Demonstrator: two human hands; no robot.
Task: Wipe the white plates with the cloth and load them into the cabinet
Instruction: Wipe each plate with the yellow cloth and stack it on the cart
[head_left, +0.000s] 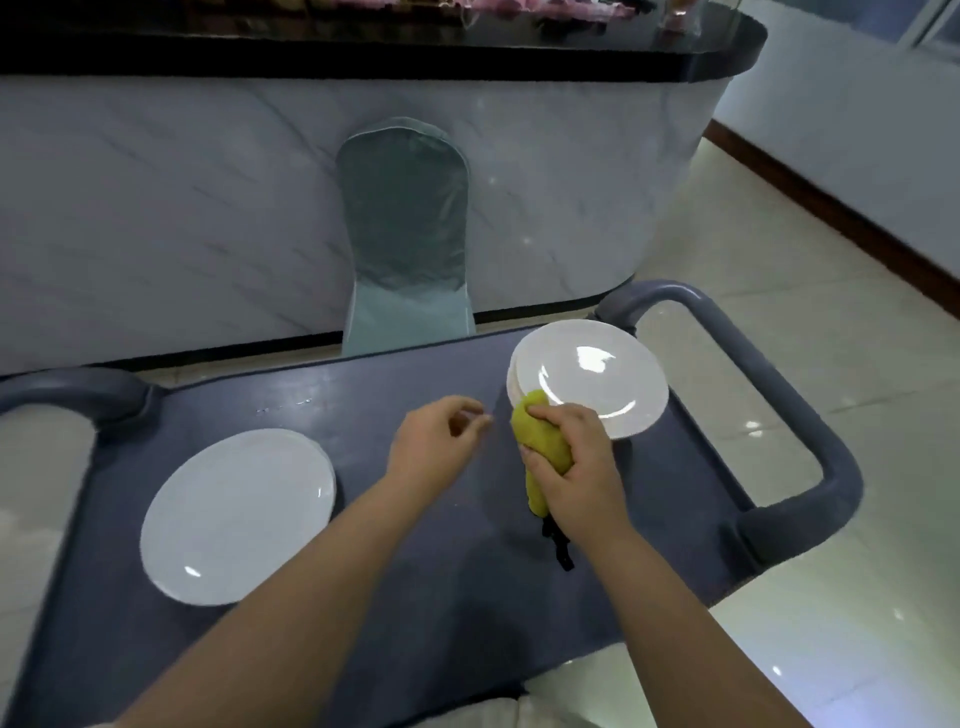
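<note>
Fingers (550, 415) of the right hand (574, 462) are curled tight round a bunched yellow cloth (537, 441), thumb clamped on its near side, and the cloth's upper end sits right at the near-left rim of the stack of round white plates (597, 384). A black strap or tag (560, 545) dangles from the cloth's lower end, under the wrist; I can't make out just what it is.

Over to the left hand (431, 441): it hovers just beside the cloth, fingers loosely curled, thumb and forefinger close together, nothing in them that I can see. It isn't touching cloth or plate.

Moving outward, that stack sits at the far right corner of the dark blue-grey cart top (415, 374), glossy, with a bright glare on the top plate and at least one more rim peeking out beneath on the left. Well apart, on the near left of the same surface, lies a single round white plate (239, 514), flat and alone.

Thick grey looped handles close the cart at the right end (810, 415) and the left end (78, 389). Beyond the cart stands a chair in a grey-green fabric cover (405, 228), backed against a white marble-patterned counter front (156, 208) with a black glossy top (467, 47). Pale shiny floor tiles (779, 234) stretch away to the right.
</note>
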